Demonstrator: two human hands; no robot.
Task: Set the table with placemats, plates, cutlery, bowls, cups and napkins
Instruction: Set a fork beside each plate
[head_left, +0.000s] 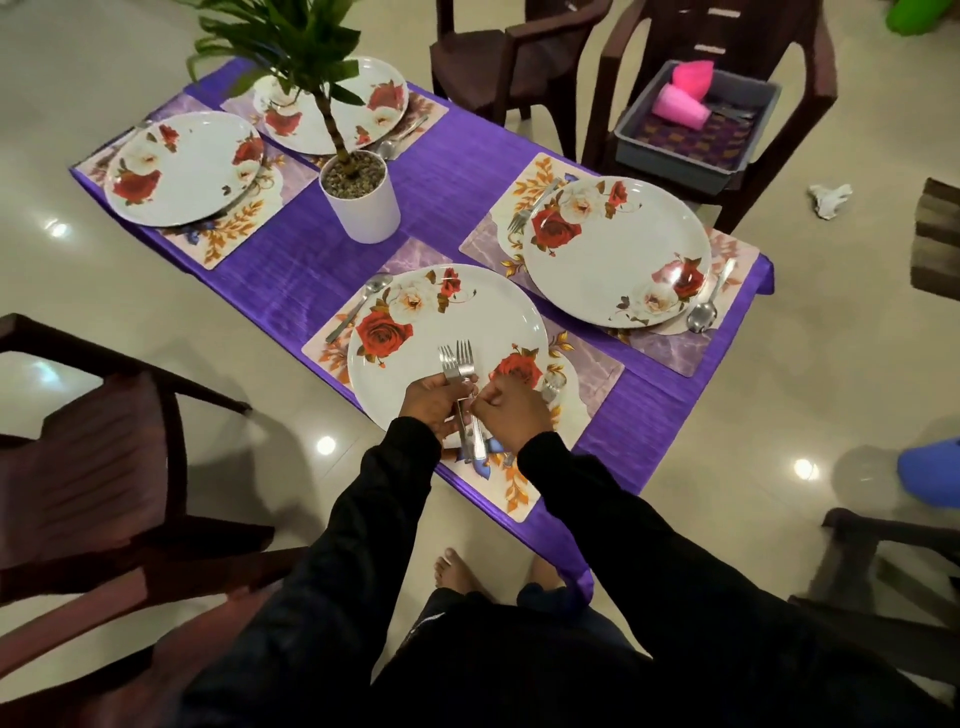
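Several rose-patterned plates lie on placemats on the purple table. Over the near plate my left hand grips a bunch of forks, tines pointing away from me. My right hand pinches the handle of one fork in that bunch. A spoon lies left of the near plate. The right plate has a fork at its far left and a spoon at its right. Two more plates sit at the far left.
A white potted plant stands mid-table. A grey bin with pink cups and cutlery rests on a brown chair at the far right. More chairs stand at left, back and right. Crumpled tissue lies on the floor.
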